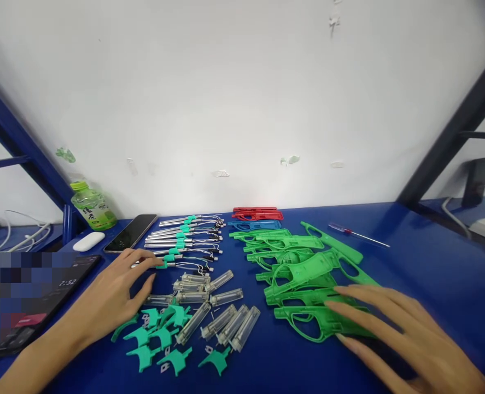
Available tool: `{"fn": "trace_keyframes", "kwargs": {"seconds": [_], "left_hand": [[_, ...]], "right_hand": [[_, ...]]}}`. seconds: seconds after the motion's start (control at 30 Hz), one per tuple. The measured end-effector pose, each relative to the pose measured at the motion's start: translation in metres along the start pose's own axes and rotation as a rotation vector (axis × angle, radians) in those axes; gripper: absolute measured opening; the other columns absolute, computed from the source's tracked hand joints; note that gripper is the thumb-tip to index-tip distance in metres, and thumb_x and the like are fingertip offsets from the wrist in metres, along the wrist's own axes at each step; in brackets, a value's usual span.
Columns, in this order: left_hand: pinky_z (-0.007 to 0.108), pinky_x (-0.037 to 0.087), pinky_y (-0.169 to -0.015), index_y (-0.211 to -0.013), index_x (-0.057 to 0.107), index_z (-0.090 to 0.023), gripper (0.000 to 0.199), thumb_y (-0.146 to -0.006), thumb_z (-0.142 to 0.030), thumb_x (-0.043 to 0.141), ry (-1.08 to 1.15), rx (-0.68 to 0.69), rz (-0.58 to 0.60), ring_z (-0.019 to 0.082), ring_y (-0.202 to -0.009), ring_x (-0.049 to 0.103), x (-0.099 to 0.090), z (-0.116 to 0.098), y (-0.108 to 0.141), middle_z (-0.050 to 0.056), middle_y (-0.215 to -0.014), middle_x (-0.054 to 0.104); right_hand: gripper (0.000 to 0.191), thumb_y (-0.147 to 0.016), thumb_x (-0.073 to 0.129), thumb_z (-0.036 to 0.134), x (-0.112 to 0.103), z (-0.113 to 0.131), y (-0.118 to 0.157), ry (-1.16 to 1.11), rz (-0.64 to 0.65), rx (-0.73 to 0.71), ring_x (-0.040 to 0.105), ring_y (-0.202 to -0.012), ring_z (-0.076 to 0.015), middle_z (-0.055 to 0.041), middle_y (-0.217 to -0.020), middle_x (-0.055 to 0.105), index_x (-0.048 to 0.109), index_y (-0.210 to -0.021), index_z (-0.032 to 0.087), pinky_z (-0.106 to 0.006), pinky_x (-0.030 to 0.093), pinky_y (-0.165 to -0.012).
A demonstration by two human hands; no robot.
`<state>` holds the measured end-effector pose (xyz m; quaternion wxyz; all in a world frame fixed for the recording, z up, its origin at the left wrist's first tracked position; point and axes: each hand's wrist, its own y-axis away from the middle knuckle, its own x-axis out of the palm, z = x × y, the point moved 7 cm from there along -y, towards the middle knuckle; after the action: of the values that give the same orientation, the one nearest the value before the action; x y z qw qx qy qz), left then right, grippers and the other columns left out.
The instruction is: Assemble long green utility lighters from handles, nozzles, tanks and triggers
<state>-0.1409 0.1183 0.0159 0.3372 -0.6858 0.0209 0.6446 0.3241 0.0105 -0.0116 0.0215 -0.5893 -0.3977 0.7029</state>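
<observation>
Evidently, things here stand at an early stage, as we judge it: the parts lie sorted by kind across the desk [431,246], and we see no shell with a clear tank in it. What looks done is the row of metal rods [160,241], each carrying a teal piece and trailing wires. What looks left, in our judgement, is everything that involves the loose clear tanks [226,297], the teal saddle-shaped pieces [174,359] and the green shells [293,241]. Behind those shells we find the red shells [256,213] and the blue shell [262,224], lying near the wall.

The nearest green shell [328,317] lies at the front of its pile, right of the tanks, partly under our right hand [414,328]. Its long axis runs nearly crosswise, left to right, dipping slightly towards us on the right; the end near its finger loop points left, while our hand covers much of the other end. The rods also lie crosswise, metal ends left and wires right.

Of our 2 hands, the left hand [115,284] has its grip apart, index fingertip at the lowest rod [162,265] and thumb well clear of that finger. On the right, thumb and fingers straddle the shell, thumb at its near edge; blur keeps us from telling whether that grip presses or merely rests.
</observation>
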Motion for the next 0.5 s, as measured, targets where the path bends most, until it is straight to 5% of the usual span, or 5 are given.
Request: {"fn": "trace_keyframes", "kwargs": {"seconds": [0.13,0.5], "left_hand": [[0.043,0.054,-0.104,-0.126,0.075,-0.026,0.038,-0.11,-0.051,0.052,0.028,-0.007,-0.008,0.029,-0.116,0.068,0.003,0.012,0.003,0.008,-0.124,0.073],[0.037,0.059,-0.087,-0.118,0.081,-0.028,0.054,-0.114,-0.06,0.037,0.049,0.042,0.059,0.026,-0.101,0.07,0.014,0.024,-0.008,0.007,-0.11,0.078]], "right_hand": [[0.049,-0.106,0.063,0.048,0.018,-0.007,0.012,0.086,0.013,-0.046,0.07,-0.127,-0.0291,-0.0013,-0.144,0.074,0.063,-0.153,0.034,-0.046,0.057,-0.105],[0.051,-0.107,0.063,0.038,0.016,-0.014,0.023,0.034,-0.038,-0.152,0.078,-0.112,-0.0257,0.0009,-0.126,0.081,0.06,-0.157,0.035,-0.042,0.059,-0.1]]}}
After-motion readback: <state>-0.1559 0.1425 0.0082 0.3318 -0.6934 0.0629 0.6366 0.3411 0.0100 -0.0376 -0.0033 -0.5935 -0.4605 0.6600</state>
